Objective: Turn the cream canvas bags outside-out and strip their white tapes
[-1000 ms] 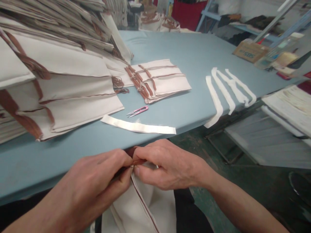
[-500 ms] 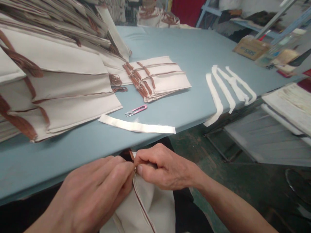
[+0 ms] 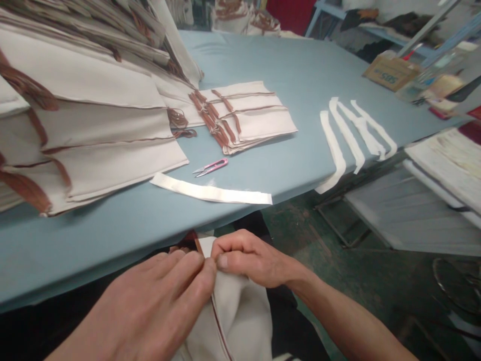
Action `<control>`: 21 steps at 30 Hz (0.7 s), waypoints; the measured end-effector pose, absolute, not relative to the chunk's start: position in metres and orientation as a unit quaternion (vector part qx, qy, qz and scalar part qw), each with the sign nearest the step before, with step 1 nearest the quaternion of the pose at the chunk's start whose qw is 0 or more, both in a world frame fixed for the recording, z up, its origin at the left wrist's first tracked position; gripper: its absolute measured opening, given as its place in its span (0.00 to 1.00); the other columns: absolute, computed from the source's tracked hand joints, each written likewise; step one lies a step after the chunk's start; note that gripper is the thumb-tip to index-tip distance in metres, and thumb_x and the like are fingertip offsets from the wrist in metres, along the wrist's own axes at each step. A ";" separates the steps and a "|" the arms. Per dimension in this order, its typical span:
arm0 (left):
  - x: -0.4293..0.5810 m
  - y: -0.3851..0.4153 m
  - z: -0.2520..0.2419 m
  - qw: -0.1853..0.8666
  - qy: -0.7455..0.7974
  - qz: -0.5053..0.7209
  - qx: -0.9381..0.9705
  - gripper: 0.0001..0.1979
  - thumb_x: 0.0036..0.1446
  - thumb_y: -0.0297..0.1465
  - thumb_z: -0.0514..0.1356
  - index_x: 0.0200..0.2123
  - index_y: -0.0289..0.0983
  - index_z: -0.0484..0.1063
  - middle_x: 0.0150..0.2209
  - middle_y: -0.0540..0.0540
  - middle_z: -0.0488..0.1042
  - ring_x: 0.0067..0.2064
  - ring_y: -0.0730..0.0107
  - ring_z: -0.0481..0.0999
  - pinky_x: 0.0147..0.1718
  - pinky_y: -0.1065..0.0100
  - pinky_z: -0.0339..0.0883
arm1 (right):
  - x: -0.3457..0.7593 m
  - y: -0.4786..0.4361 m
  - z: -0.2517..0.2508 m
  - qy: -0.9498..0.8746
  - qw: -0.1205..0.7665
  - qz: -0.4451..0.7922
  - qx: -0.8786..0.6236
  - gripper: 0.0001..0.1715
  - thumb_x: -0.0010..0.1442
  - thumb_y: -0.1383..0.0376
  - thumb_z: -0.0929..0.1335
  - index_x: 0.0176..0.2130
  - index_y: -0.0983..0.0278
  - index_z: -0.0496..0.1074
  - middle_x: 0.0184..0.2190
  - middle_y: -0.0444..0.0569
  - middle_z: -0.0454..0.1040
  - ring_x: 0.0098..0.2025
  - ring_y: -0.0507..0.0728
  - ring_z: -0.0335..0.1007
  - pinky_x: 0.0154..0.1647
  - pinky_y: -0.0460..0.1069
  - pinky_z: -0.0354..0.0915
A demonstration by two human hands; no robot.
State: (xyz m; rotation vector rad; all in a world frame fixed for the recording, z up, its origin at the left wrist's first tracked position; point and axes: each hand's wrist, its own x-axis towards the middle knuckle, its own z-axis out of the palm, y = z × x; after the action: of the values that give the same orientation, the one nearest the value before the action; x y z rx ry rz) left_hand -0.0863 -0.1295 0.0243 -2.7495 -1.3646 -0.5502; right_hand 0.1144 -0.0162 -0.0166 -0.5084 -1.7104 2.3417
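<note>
A cream fabric piece with brown edging (image 3: 240, 313) lies over my lap, below the table's front edge. My left hand (image 3: 169, 288) is closed on its edged seam, fingers pinched together. Right beside it, my right hand (image 3: 248, 258) pinches the same edge between thumb and bent forefinger. The fingertips of both hands nearly touch, and what lies exactly between them is hidden. Beyond the hands, a cream fabric strip (image 3: 210, 193) lies along the table edge, with pink thread snips (image 3: 211, 167) just behind it.
The blue-covered table (image 3: 300, 65) carries a large stack of cream fabric pieces (image 3: 112, 125) at left and a smaller stack (image 3: 259, 118) mid-table. Several white strips (image 3: 332, 150) hang near the right edge. A cardboard box (image 3: 391, 72) stands at the back right.
Both hands have shifted slightly right, still pinching the fabric edge. My left hand's fingers have straightened a little, and more of the cream fabric shows beyond the fingertips.
</note>
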 end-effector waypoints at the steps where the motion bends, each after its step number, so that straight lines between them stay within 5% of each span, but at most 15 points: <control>1: -0.087 -0.132 0.023 0.015 -0.435 -0.188 -0.881 0.22 0.68 0.18 0.44 0.53 0.36 0.72 0.39 0.44 0.83 0.38 0.58 0.80 0.41 0.59 0.69 | 0.115 -0.017 -0.018 -0.571 0.095 0.796 -0.178 0.11 0.64 0.62 0.68 0.31 0.63 0.68 0.24 0.36 0.60 0.27 0.49 0.52 0.29 0.46 0.53; 6: -0.089 -0.138 0.006 0.003 -0.464 -0.202 -0.863 0.20 0.76 0.22 0.42 0.58 0.36 0.71 0.43 0.43 0.84 0.39 0.60 0.80 0.41 0.59 0.67 | 0.117 -0.017 -0.024 -0.561 0.113 0.797 -0.191 0.17 0.65 0.55 0.68 0.30 0.62 0.66 0.24 0.38 0.60 0.26 0.50 0.52 0.27 0.46 0.52; 12: -0.085 -0.142 -0.006 0.002 -0.497 -0.223 -0.838 0.20 0.77 0.23 0.47 0.65 0.34 0.69 0.49 0.43 0.82 0.45 0.62 0.79 0.48 0.61 0.67 | 0.114 -0.022 -0.024 -0.551 0.166 0.789 -0.214 0.39 0.67 0.32 0.66 0.26 0.61 0.61 0.22 0.37 0.55 0.24 0.48 0.46 0.24 0.46 0.49; 21: -0.078 -0.148 -0.018 -0.014 -0.522 -0.275 -0.807 0.24 0.72 0.23 0.53 0.68 0.35 0.69 0.53 0.39 0.80 0.53 0.56 0.79 0.55 0.60 0.72 | 0.113 -0.025 -0.015 -0.540 0.189 0.791 -0.217 0.37 0.67 0.35 0.69 0.26 0.60 0.58 0.22 0.35 0.52 0.23 0.47 0.44 0.23 0.45 0.49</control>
State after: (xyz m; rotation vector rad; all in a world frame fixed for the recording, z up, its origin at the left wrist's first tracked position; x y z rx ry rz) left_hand -0.0779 -0.1482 -0.0177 -2.5598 -1.6541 -0.8731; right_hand 0.1126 -0.0252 -0.0155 -0.6101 -1.5190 2.2246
